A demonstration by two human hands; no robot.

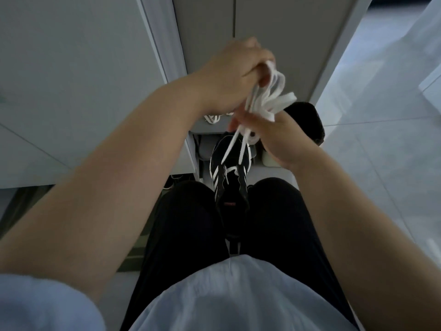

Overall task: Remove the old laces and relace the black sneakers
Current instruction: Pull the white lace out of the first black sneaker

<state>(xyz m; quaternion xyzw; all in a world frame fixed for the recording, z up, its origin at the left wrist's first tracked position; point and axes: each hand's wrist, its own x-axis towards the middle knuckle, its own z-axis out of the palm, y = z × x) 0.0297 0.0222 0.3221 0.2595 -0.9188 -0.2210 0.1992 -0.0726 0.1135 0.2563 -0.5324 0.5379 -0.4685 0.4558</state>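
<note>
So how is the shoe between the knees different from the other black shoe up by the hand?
The black sneaker between the knees shows white stripes on its side; the other black shoe looks plain dark. The near sneaker has a white lace running up to the left hand and right hand; the far one shows none and is half hidden behind the right hand. Both are black.

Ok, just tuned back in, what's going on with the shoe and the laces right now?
A person is sitting with a black sneaker wedged between their knees. Both hands are raised above it: the left hand and the right hand each have a grip on a bunched white lace. Two strands run from the bunch down to the shoe, where the lace is threaded only through the eyelets near the toe. A second dark shoe sits behind the right hand.
</note>
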